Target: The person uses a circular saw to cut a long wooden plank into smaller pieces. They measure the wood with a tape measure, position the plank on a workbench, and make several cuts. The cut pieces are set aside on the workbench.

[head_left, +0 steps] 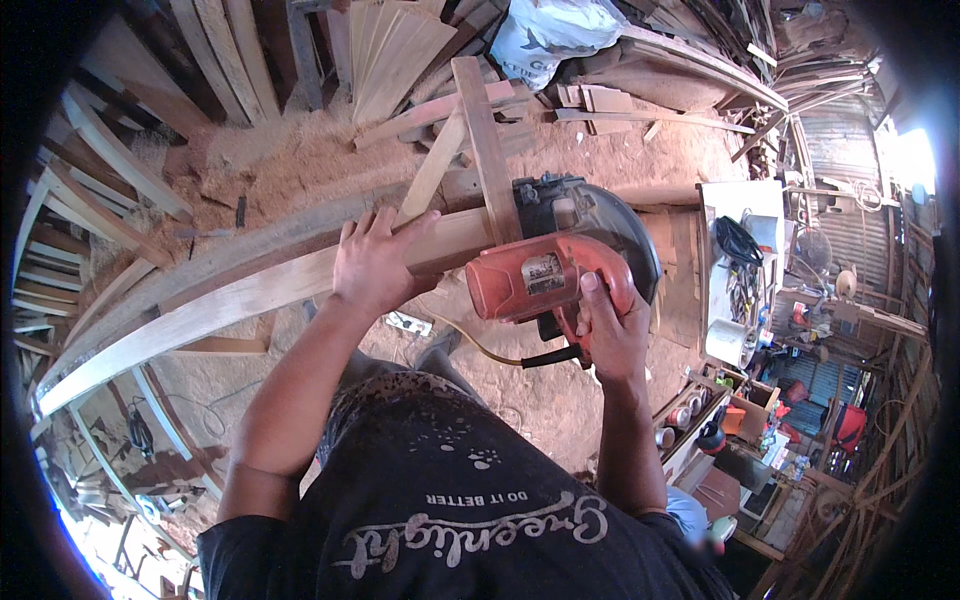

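My left hand (375, 255) presses on a long pale plank (200, 305) that runs from the lower left to the centre, its fingers curled over it. My right hand (610, 320) grips the handle of a red circular saw (515, 280) with a black guard (630, 230), which sits across the plank's right end. An upright wooden piece (475, 120) crosses behind the plank just left of the guard, and a slanted pale strip (435, 155) meets it. A yellow cord (470, 347) leads from the saw. The blade is hidden.
Stacked boards (400, 35) and a white sack (545, 40) lie beyond the sawdust-covered ground (670, 150). A cluttered bench (740, 195) stands at right, with shelves of cans (680, 415) below it. Part of another person (685, 515) shows at lower right. A power strip (408, 325) lies beneath the plank.
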`<state>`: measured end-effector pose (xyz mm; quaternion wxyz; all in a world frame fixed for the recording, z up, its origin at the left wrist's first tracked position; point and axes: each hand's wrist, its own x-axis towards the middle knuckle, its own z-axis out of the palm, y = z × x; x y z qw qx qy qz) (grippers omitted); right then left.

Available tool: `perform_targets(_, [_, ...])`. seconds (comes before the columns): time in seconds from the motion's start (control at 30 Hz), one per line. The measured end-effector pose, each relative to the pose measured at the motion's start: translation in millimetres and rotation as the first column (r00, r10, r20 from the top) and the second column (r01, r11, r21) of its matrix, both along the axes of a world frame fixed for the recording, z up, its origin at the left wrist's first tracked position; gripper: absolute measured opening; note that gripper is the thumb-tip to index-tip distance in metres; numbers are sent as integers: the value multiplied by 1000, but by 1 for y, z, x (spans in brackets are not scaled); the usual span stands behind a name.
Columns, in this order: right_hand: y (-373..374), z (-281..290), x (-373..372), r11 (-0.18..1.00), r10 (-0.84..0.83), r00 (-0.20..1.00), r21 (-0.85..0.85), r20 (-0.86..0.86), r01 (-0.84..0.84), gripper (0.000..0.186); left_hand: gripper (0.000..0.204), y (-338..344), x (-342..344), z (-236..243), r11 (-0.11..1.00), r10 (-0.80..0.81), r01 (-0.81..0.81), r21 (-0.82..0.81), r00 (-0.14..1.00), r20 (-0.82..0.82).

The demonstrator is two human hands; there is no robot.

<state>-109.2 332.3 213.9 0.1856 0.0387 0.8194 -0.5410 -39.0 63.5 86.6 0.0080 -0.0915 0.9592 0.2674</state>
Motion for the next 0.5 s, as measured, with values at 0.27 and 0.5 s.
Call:
perform_targets(0.27, [-6, 1, -5, 1000, 11, 1000, -7, 8, -11, 26, 83, -2, 0, -3, 1000, -13, 13, 6, 1000, -8])
perform_targets(0.5, [-8, 0, -8, 999, 28, 999, 20, -21, -27, 24, 83, -3, 0, -5, 1000, -4, 4, -2, 999, -46])
